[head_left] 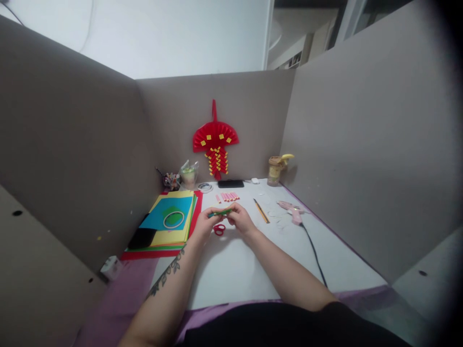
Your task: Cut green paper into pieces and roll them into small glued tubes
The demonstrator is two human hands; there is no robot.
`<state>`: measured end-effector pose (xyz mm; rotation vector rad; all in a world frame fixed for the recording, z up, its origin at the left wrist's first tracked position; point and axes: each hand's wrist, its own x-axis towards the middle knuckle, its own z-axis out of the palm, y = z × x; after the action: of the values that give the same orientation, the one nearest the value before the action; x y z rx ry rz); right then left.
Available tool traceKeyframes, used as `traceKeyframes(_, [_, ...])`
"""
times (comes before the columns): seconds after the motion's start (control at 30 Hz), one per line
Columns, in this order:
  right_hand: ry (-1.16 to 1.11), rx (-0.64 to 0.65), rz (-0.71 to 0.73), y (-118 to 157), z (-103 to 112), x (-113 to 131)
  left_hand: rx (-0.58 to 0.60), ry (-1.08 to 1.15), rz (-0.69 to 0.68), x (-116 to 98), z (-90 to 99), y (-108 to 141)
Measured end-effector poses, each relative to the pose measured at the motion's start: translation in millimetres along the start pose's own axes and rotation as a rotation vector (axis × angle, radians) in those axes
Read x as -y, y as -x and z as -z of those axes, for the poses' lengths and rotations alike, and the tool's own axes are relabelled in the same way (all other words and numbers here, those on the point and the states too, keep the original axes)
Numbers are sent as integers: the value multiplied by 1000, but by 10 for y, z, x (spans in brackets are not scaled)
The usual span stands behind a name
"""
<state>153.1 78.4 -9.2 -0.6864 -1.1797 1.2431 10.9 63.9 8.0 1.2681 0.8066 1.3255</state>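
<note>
Between my two hands, above the white table top, is a small green strip of paper [224, 212], with a bit of blue at its left end. My left hand [205, 221] pinches the left end and my right hand [240, 219] pinches the right end. Whether the strip is folded or rolled is too small to tell. Just below my fingers lie red-handled scissors [219, 230]; their blades are hidden. Beyond my hands lies a row of several small pink rolls with yellow ends [230, 196].
Coloured paper sheets [170, 200] with a ring [174, 220] on top lie left. A yellow craft knife [261, 211] and a pink glue gun [292, 209] with a black cord lie right. A phone [230, 184], a drink cup [274, 171] and a red paper decoration [216, 137] are at the back.
</note>
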Motion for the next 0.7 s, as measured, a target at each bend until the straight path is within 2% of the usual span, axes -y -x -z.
traceKeyframes(0.27, [-30, -102, -27, 28, -81, 30, -86, 22, 51, 4, -44, 8])
traceKeyframes(0.43, [-82, -142, -39, 23, -99, 16, -100, 79, 64, 17, -80, 1])
traceKeyframes(0.7, [-207, -142, -105, 33, -112, 58, -123, 242, 110, -37, -150, 26])
